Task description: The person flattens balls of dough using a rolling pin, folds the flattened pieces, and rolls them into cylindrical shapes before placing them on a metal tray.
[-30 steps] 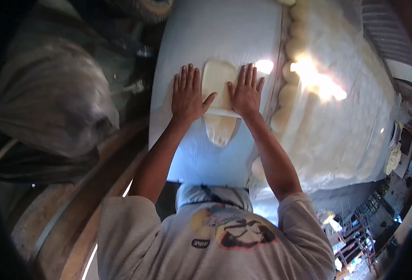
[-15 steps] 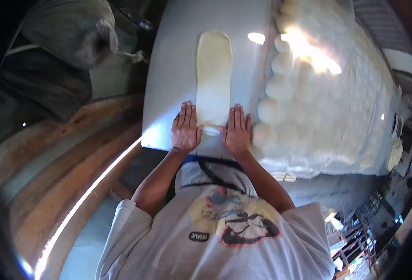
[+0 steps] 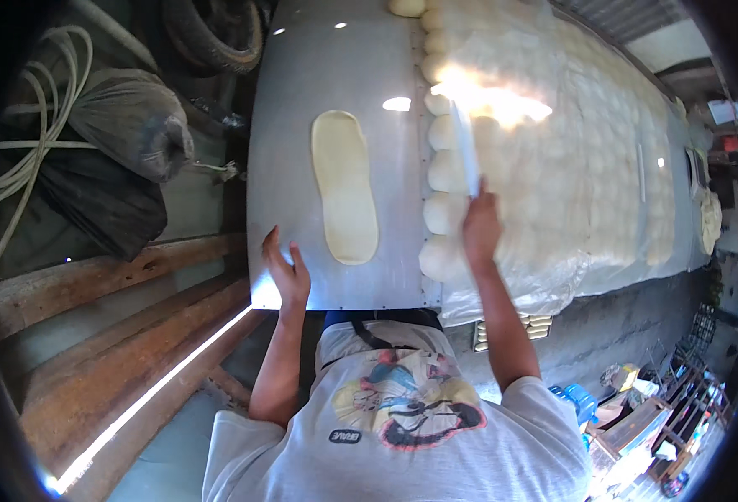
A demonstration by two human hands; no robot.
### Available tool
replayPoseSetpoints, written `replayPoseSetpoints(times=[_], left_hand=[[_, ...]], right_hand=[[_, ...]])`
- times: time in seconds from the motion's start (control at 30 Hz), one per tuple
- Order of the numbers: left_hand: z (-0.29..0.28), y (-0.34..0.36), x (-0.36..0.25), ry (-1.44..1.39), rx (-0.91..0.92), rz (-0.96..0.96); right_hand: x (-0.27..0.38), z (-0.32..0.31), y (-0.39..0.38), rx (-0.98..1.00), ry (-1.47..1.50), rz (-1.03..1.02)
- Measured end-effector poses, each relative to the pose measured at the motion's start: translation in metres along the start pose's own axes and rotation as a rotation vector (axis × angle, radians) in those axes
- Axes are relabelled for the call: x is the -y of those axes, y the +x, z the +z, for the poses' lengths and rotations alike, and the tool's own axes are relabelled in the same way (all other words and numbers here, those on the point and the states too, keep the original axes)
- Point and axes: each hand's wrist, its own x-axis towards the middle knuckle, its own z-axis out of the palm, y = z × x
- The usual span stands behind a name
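Note:
A long flattened strip of pale dough point(image 3: 348, 201) lies on the grey metal tabletop point(image 3: 294, 92), narrowing at its middle. My left hand point(image 3: 289, 272) hovers by the near left corner of the table, fingers apart and holding nothing, just left of the dough's near end. In my right hand point(image 3: 482, 230) is a long, pale-bladed knife point(image 3: 465, 146), its blade pointing away from me and somewhat blurred. The knife is above the rows of round dough pieces point(image 3: 446, 212), most of which lie beneath a clear plastic sheet point(image 3: 578, 192).
Left of the table are a tied grey sack point(image 3: 139, 117), a coiled pale hose point(image 3: 51, 109), a tyre point(image 3: 218, 38) and wooden beams point(image 3: 126, 276). A slatted vent point(image 3: 524, 330) sits below the table's near edge. Cluttered wooden racks point(image 3: 637, 427) stand at the lower right.
Both hands have left the dough's near end. My left hand moved left; my right moved right and now holds a knife. The dough strip's middle looks narrower, and the view has shifted.

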Motion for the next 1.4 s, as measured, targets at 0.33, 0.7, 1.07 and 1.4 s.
replayPoseSetpoints(times=[0.33,0.7,1.07,1.4], left_hand=[[0.131,0.215,0.021,-0.139,0.291,0.199],[0.106,0.243,0.001,-0.453,0.684,0.006],[-0.113,0.266,-0.155,-0.631,0.681,0.031],[0.004,0.129,-0.039,0.274,-0.136,0.614]], right_hand=[[0.206,0.084,0.133,0.127,0.351,-0.568],[0.201,0.056,0.154,0.56,0.703,-0.594],[0.247,-0.17,0.157,0.778,0.903,-0.838],[0.181,0.001,0.035,-0.069,0.272,-0.828]])
